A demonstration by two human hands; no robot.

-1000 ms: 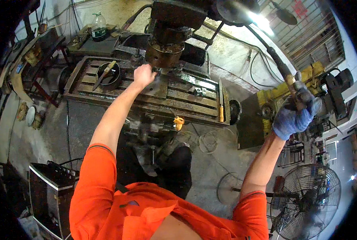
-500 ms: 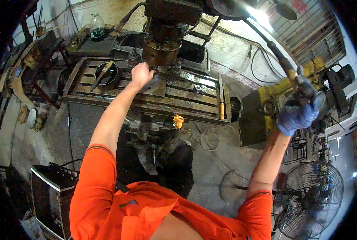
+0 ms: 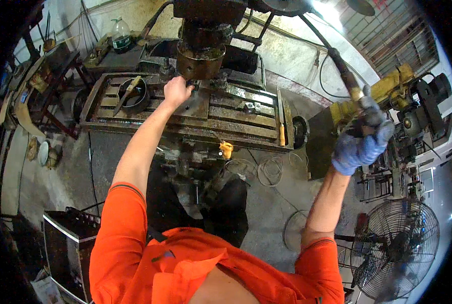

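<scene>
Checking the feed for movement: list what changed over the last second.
Little changed. The gloved right hand swung the long lever slightly leftward and stays clamped on it. The bare left hand stays on the plate under the spindle.

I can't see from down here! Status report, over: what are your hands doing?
Left hand bare, on the machine table below the spindle head. Right hand, blue glove, gripping the long lever handle. Nothing blocking either.

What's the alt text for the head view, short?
Seen from above, a person in orange sleeves stands at a milling machine: the bare left hand rests at a metal plate on the slotted table beneath the spindle, the blue-gloved right hand grips a long lever.
</scene>
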